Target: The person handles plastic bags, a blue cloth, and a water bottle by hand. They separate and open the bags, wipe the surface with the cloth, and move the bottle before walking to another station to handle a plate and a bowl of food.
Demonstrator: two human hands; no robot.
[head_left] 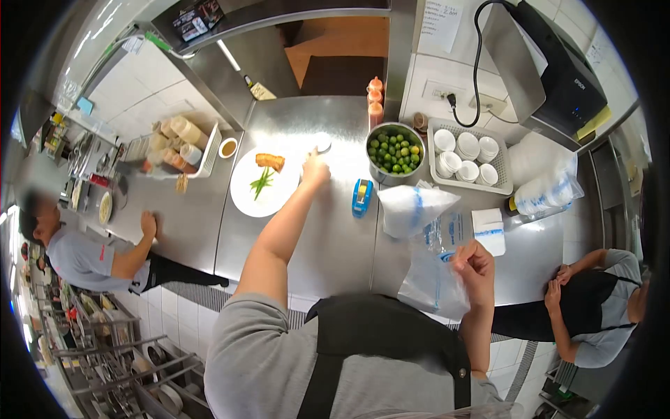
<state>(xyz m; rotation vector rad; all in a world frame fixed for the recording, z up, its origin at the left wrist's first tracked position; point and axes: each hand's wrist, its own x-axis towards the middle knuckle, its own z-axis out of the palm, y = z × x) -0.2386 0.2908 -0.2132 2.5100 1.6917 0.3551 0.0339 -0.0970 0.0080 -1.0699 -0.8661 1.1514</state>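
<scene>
My left hand (316, 170) reaches over the steel counter, its fingers at a small white cup (322, 142); whether they grip it I cannot make out. Just left of it is a white plate (244, 190) with a browned piece of food (270, 162) and green stalks (262, 183). My right hand (475, 269) is closed at the edge of a clear plastic bag (434, 283) with blue print. Beyond the bag lies a white plastic-wrapped bundle (412, 209). A blue tape dispenser (362, 198) rests between my hands.
A metal pot of green citrus (395, 152), red-capped bottles (375, 105) and a basket of white cups (469, 155) line the back. A sauce bowl (228, 147) is beside a bottle basket (211, 151). People stand at left (80, 255) and right (593, 307).
</scene>
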